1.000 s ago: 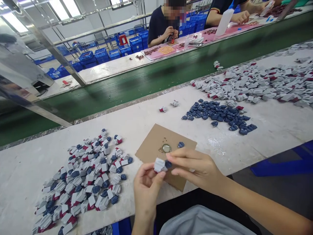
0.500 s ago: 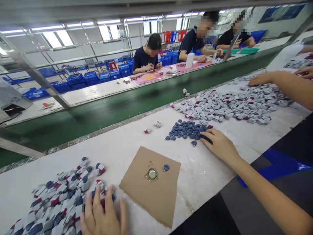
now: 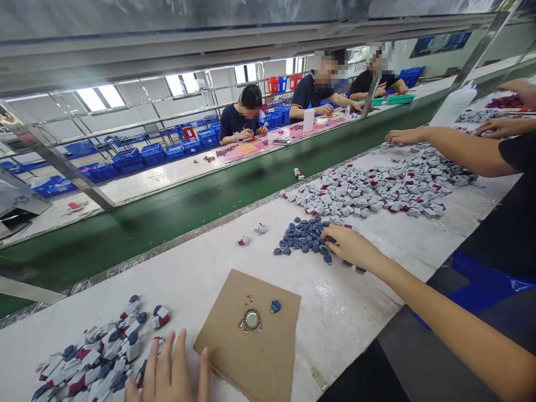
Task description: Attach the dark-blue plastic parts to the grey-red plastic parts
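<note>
My left hand (image 3: 167, 368) is at the bottom edge with its fingers spread. It rests beside a heap of grey-white, dark red and dark blue pieces (image 3: 90, 357), near the corner of a brown cardboard square (image 3: 268, 357). On the cardboard lie a round bottle-cap-like disc (image 3: 252, 319) with a toothed dark rim and a single dark blue piece (image 3: 275, 306). Over at the dark blue pile (image 3: 304, 233), my right hand (image 3: 345, 243) touches the pieces with bent fingers, thumb and forefinger apart. Nothing held shows there; its palm side is hidden.
A large heap of grey-white and dark red pieces (image 3: 377, 187) spreads beyond my right hand. A neighbour's hand (image 3: 406, 137) reaches over its far end, near a white bottle (image 3: 454, 106). A green belt (image 3: 201, 206) runs behind the table; several people sit across it.
The view has tilted up and shifted. My right hand stays at the dark blue pile, and loose blue pieces now show below it. My left hand has drawn slightly away from the mixed heap.
</note>
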`<state>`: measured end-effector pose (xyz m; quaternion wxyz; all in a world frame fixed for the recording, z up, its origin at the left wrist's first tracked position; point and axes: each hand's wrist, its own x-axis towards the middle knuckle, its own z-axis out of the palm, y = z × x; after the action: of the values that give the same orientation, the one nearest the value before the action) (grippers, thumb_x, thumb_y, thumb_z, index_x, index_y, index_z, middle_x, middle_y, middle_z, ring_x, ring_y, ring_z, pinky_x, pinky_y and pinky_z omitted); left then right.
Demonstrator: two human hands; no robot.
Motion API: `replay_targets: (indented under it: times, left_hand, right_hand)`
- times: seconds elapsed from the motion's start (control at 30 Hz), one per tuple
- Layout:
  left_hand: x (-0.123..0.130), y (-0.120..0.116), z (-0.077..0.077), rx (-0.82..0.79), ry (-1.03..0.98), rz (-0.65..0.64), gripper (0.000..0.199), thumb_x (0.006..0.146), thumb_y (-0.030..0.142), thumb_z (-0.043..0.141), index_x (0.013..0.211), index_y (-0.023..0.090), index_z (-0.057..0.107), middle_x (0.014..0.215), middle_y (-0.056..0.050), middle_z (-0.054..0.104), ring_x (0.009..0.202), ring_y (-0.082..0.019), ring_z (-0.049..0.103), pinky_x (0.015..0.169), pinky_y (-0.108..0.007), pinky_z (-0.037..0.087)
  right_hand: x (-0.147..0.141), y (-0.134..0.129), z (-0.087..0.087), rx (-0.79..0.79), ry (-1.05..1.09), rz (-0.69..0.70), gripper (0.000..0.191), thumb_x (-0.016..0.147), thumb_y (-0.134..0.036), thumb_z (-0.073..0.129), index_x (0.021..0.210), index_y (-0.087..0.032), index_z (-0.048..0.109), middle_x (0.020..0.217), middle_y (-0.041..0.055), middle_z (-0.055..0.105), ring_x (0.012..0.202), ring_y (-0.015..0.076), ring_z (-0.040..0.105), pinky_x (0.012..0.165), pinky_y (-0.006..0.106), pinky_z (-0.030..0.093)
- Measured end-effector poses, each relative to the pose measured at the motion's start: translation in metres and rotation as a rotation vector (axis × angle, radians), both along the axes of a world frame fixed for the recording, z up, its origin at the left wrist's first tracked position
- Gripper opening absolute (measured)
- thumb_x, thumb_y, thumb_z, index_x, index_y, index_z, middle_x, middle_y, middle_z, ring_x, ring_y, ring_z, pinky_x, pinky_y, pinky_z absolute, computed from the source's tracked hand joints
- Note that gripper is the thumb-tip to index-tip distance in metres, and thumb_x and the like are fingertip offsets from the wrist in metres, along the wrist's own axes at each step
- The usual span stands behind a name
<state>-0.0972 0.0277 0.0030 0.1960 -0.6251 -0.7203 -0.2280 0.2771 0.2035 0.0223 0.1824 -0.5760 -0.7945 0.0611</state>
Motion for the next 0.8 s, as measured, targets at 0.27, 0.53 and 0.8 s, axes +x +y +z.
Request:
replay_targets:
  times: [0.27,0.53,0.8]
  left_hand:
    - [0.052,0.144,0.045,-0.403,-0.399,-0.341,0.052,0.084,0.033,0.046,0.13,0.01,0.041,0.13,-0.02,0.048,0.119,-0.035,0.042,0.091,-0.049,0.039]
    - [0.065,0.205,0.023,-0.49,-0.671,-0.487,0.023,0.082,0.031,0.056,0.1,0.017,0.06,0.109,-0.007,0.058,0.103,-0.021,0.053,0.089,-0.045,0.041]
    - [0.048,0.158,0.043,-0.412,-1.437,-0.429,0.042,0.085,0.052,0.034,0.092,0.015,0.052,0.073,-0.003,0.057,0.058,-0.01,0.05,0.049,-0.021,0.039]
  right_hand:
    - [-0.037,-0.026,0.012,-0.054,0.3,0.098,0.026,0.086,-0.033,0.047,0.098,-0.018,0.064,0.083,0.0063,0.066,0.052,0.0132,0.058,0.049,0.027,0.051]
    - [-0.069,-0.065,0.024,-0.392,0.637,0.337,0.028,0.087,-0.032,0.046,0.106,-0.021,0.063,0.098,0.0092,0.06,0.07,0.0142,0.062,0.053,0.026,0.057]
    - [-0.096,-0.075,0.035,-0.531,0.742,0.337,0.016,0.081,-0.033,0.057,0.09,-0.019,0.058,0.064,-0.0006,0.059,0.055,0.0119,0.059,0.047,0.022,0.049]
